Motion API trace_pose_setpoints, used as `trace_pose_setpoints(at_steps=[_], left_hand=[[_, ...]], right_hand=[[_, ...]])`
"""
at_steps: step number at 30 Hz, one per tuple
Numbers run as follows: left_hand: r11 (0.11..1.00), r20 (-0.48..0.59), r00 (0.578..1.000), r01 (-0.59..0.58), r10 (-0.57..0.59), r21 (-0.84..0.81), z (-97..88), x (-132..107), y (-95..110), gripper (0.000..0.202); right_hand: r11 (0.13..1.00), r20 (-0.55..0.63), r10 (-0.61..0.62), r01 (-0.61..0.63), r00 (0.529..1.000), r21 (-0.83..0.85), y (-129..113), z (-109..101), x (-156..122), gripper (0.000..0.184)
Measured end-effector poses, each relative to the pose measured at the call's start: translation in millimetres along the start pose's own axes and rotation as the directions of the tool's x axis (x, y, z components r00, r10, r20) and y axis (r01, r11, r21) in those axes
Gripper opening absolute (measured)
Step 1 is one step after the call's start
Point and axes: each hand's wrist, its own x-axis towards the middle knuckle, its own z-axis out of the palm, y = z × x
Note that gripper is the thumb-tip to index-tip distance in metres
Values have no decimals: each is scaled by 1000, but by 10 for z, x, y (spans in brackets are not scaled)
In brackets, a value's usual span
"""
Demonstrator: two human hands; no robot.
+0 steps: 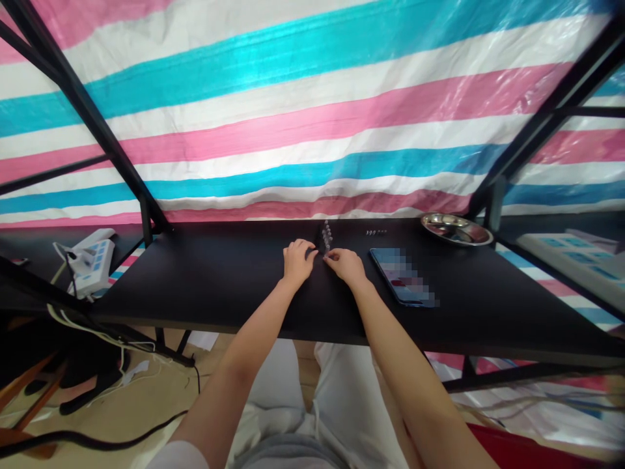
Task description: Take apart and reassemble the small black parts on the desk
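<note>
A short string of clear beads (327, 232) stands out against the black tabletop, just beyond my fingertips. My right hand (347, 267) is closed in a pinch at the near end of the beads. Close by on the other side, my left hand (297, 264) has its fingers curled, with thumb and forefinger brought together near the same end. Whatever lies between the left fingertips is too small to make out. A narrow gap separates the two hands.
Right of my hands lies a phone (401, 277) with a blurred screen. Several tiny pale pieces (375, 232) sit in a row near the back edge. A round metal dish (456, 229) stands back right. White power strips (95, 264) and black frame bars flank the black table (205, 286).
</note>
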Motion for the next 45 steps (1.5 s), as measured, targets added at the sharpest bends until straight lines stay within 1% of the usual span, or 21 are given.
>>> trace_pose_setpoints(at_steps=[2, 4, 8, 12, 19, 25, 33, 38, 42, 45], left_hand=[[995, -92, 994, 44, -52, -87, -23, 17, 6, 9], [988, -139, 987, 62, -82, -144, -45, 28, 18, 7], [982, -150, 985, 51, -79, -183, -60, 34, 33, 5], [979, -168, 983, 37, -72, -201, -57, 30, 37, 7], [973, -150, 987, 29, -64, -228, -70, 27, 54, 5], [971, -155, 985, 32, -71, -239, -82, 28, 67, 7], [956, -179, 984, -30, -24, -292, -105, 20, 85, 5], [963, -129, 991, -7, -29, -268, -79, 19, 78, 4], [965, -59, 998, 16, -32, -263, -41, 10, 77, 2], [957, -42, 999, 22, -35, -290, -5, 8, 63, 4]], right_hand=[[999, -6, -44, 44, 999, 6, -10, -1, -6, 21], [995, -18, -97, 97, 995, 7, -21, -6, -13, 20], [985, -54, -171, 172, 984, 7, -34, -10, -20, 21], [978, -72, -205, 206, 976, 12, -27, -2, -14, 20], [973, -78, -224, 227, 972, 33, -20, 13, -14, 19], [965, -91, -259, 262, 962, 21, -32, 5, -27, 17], [954, -88, -294, 297, 952, 26, -74, -18, -53, 13], [951, -113, -296, 303, 948, 53, -95, -22, -65, 11], [944, -177, -299, 318, 937, 85, -100, -13, -60, 16], [937, -204, -309, 334, 929, 101, -106, -12, -61, 19]])
